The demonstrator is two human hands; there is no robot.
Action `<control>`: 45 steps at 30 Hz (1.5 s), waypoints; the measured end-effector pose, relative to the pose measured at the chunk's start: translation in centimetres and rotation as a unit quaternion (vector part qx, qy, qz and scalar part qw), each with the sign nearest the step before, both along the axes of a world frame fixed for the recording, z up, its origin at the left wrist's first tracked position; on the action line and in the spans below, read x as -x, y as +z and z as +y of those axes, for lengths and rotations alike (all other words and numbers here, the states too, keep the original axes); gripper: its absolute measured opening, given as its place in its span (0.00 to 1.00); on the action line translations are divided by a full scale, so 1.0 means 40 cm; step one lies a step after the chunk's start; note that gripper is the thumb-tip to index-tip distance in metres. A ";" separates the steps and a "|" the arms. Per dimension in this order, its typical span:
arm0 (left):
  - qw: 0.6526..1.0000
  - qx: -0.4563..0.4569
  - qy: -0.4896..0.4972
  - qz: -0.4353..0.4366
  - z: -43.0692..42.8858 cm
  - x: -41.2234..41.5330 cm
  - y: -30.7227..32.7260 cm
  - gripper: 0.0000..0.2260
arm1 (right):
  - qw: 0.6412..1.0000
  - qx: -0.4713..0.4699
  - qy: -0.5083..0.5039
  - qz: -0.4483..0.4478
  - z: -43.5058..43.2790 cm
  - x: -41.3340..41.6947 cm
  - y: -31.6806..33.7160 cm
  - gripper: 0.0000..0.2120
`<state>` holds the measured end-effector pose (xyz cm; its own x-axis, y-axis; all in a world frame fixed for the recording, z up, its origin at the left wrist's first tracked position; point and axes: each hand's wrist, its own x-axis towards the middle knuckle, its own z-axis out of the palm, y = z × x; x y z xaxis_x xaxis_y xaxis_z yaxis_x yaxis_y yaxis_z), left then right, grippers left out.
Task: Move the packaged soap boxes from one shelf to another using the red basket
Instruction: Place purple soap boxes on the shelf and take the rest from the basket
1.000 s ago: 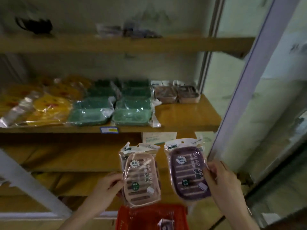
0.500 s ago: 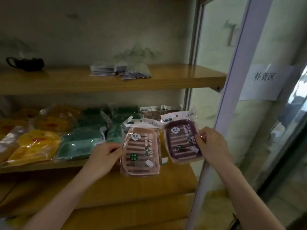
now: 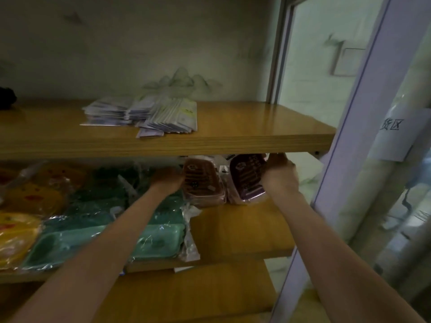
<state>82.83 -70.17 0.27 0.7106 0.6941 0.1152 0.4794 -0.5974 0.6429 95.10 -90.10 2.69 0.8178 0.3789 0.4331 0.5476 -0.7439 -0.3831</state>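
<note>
My left hand grips a pink packaged soap box by its left side, deep on the middle wooden shelf. My right hand holds a purple packaged soap box by its right edge, just to the right of the pink one. Both boxes lean upright at the back of the shelf, and the pink one seems to sit on other brown soap boxes. Their tops are hidden by the upper shelf board. The red basket is out of view.
Green packaged soap dishes fill the shelf to the left of my arms, with yellow ones further left. Flat packets lie on the upper shelf. A pale door frame stands close on the right.
Both hands have lifted the two soap boxes from above the basket and pushed them back into the middle shelf. The view has risen, and the basket has dropped out of sight.
</note>
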 end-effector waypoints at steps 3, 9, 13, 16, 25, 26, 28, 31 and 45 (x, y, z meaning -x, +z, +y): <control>0.999 -0.033 0.015 0.010 0.014 -0.067 -0.031 0.10 | 0.991 -0.075 -0.032 0.106 0.033 -0.054 -0.010 0.12; 0.982 -0.100 0.065 0.146 0.034 -0.144 -0.080 0.09 | 0.990 -0.040 -0.052 0.122 0.076 -0.102 -0.035 0.13; 0.948 -0.264 0.066 0.165 0.044 -0.166 -0.105 0.13 | 0.989 -0.020 -0.051 0.137 0.079 -0.130 -0.057 0.13; 0.946 -0.297 0.062 0.113 0.051 -0.158 -0.099 0.08 | 0.987 -0.001 -0.050 0.152 0.089 -0.148 -0.068 0.13; 0.971 -0.234 0.031 0.051 0.010 -0.036 -0.071 0.08 | 0.986 0.030 -0.035 0.163 0.135 -0.168 -0.114 0.13; 0.970 -0.233 0.031 0.057 0.008 -0.025 -0.072 0.06 | 0.985 0.030 -0.039 0.167 0.136 -0.168 -0.123 0.12; 0.965 -0.250 0.032 0.070 0.003 -0.003 -0.076 0.05 | 0.983 0.034 -0.043 0.178 0.135 -0.166 -0.135 0.13; 0.964 -0.259 0.026 0.060 -0.004 0.023 -0.087 0.05 | 0.983 0.063 -0.036 0.169 0.137 -0.156 -0.139 0.15; 0.976 -0.191 -0.056 -0.093 -0.174 0.251 -0.147 0.07 | 0.991 -0.003 0.132 -0.016 -0.056 0.184 -0.215 0.12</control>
<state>72.77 -77.14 -5.62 0.7214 0.4955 0.4838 0.2945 -0.8518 0.4333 87.73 -92.35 -5.90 0.6762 0.5748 0.4608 0.7348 -0.5712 -0.3657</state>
